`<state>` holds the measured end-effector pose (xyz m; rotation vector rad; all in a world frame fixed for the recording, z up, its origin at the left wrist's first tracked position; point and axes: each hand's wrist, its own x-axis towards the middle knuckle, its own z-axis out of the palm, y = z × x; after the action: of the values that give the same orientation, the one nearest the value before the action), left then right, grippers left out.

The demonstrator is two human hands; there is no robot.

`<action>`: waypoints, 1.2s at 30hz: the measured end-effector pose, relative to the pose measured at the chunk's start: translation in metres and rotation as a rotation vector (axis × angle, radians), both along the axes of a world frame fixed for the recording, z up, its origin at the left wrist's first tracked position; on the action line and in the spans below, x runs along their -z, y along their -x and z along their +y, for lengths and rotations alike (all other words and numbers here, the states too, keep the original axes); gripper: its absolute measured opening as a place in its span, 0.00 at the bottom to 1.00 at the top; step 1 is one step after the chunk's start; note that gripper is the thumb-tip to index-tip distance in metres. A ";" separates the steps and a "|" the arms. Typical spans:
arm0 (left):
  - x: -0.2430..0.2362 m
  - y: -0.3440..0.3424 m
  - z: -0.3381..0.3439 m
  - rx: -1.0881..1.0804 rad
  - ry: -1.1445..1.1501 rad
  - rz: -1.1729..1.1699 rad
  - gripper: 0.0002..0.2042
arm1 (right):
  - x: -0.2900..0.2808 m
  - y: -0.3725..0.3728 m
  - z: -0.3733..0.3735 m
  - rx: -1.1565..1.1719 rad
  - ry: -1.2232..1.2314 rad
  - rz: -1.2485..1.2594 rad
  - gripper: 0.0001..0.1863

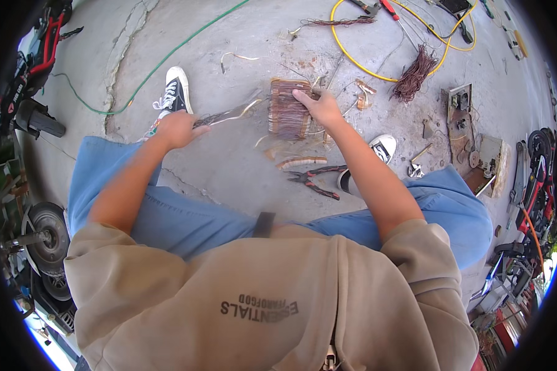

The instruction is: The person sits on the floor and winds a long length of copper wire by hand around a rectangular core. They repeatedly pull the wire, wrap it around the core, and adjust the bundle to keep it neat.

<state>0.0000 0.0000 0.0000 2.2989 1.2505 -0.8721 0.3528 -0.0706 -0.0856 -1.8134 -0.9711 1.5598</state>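
At the hands (323, 110), blurred strips (244, 112) and a brown wire coil (288, 112)

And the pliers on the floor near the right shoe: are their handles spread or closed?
Spread: the pliers lie with red-and-black handles angled apart, a gap between them. Their jaws are too small to judge.

I have the left hand (179, 128) closed round some thin strips (228, 116), too blurred for me to make out. The right hand (322, 110) grips the reddish-brown coil (289, 112) at its upper right, thumb on top. Nearer the body I see red-and-black pliers (315, 181) lying open on the floor (223, 164). Farther off to the right, a wire bundle (414, 74) touches a yellow hose (387, 79).
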 end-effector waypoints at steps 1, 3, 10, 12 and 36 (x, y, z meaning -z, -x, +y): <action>-0.007 -0.003 0.004 0.035 -0.032 -0.028 0.26 | 0.003 -0.002 -0.003 0.064 0.074 0.105 0.45; -0.010 -0.005 0.008 0.100 -0.061 -0.046 0.25 | 0.004 0.006 -0.007 0.210 0.151 0.324 0.45; 0.063 -0.013 0.011 0.083 -0.117 -0.131 0.23 | 0.018 -0.001 -0.017 0.540 0.233 0.756 0.26; 0.070 -0.018 0.009 0.047 -0.122 -0.160 0.23 | 0.023 0.001 -0.027 0.408 0.142 0.768 0.19; 0.134 -0.128 -0.001 0.014 -0.042 -0.679 0.12 | 0.044 -0.002 -0.027 0.698 0.087 0.648 0.12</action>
<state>0.1285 -0.0008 -0.1339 2.3299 0.9435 -0.0319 0.3550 -0.0978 -0.1300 -1.3192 0.0387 1.5515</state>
